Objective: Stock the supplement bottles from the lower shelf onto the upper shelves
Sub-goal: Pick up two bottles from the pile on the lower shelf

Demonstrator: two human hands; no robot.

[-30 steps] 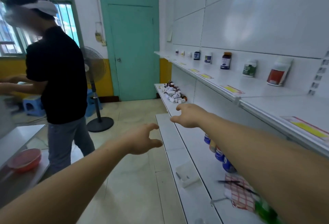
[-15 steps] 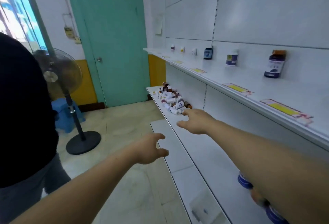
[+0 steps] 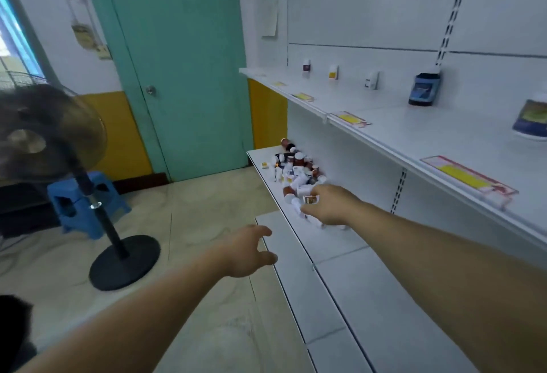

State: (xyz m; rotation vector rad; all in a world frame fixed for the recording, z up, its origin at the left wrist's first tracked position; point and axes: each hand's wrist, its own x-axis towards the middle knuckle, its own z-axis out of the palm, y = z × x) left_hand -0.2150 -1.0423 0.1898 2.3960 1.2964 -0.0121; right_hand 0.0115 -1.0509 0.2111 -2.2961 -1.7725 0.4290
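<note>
A: What's nearest?

B: The left hand [image 3: 247, 251], empty, with its fingers loosely spread. It hovers by the front edge of the shelving, touching nothing.

A: And the other?

B: The right hand [image 3: 330, 207] reaches further in, over the lower shelf [image 3: 334, 242]. Its fingers [image 3: 318, 192] and thumb are curled and seem to pinch a small bottle [image 3: 310, 199] at the near edge of the pile of supplement bottles [image 3: 296, 171]. I can't tell whether it has left the shelf.

A: So which step is this?

B: The pick, I'd say – one bottle taken from a heap that lies jumbled, most of it on its side.

A: What does the next move need?

B: A firm hold first, then a lift up and to the right onto the upper shelf [image 3: 429, 130], clearing its front lip. There's plenty of bare board between the yellow tags [image 3: 352, 118] and the blue bottle [image 3: 424, 90] at the back – it should go down upright, label out.
</note>
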